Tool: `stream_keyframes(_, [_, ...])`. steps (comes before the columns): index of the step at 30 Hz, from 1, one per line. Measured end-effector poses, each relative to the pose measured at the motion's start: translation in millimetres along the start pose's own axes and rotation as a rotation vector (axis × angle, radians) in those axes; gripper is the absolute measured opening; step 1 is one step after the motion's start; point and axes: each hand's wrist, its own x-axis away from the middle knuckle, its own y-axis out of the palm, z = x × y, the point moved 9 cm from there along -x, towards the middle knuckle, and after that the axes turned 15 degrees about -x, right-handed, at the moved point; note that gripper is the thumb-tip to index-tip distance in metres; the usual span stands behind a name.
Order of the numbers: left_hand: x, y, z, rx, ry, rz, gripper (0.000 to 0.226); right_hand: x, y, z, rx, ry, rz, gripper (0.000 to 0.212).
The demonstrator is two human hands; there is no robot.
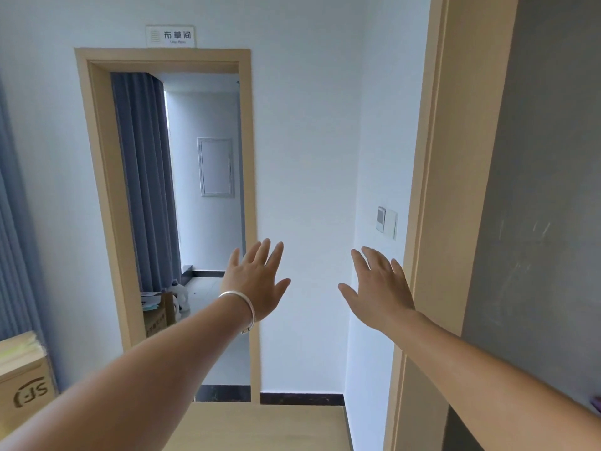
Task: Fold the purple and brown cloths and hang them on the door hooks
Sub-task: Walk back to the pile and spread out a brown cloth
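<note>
Both arms reach forward at chest height in front of a white wall. My left hand (257, 281) is open with fingers spread and holds nothing; a silver bracelet sits on its wrist. My right hand (379, 288) is also open and holds nothing, close to a wooden door frame (455, 190). A small purple patch (597, 403) shows at the right edge; I cannot tell what it is. No brown cloth and no door hooks are in view.
An open doorway (169, 190) with a grey-blue curtain leads to a farther room with a box and bottles on its floor. A grey panel (546, 190) fills the right side. A cardboard box (22, 382) stands at lower left. A wall switch (387, 221) is beside the frame.
</note>
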Motion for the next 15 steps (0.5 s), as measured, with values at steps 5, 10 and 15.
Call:
stream_keyframes(5, [-73.8,64.5,-10.7,0.014,-0.011,-0.002,0.072,-75.7,49.0,11.2,0.016,0.002,-0.012,0.070])
stream_keyframes(10, [-160.3,129.9,-34.4,0.022,-0.024,0.016,0.072,-170.4,94.1,11.7,0.034,-0.001,-0.010,0.070])
stream_keyframes(15, [-234.8,192.1,-62.0,0.035,-0.036,0.005,0.071,-260.3,138.0,8.6,0.046,-0.007,0.007,0.070])
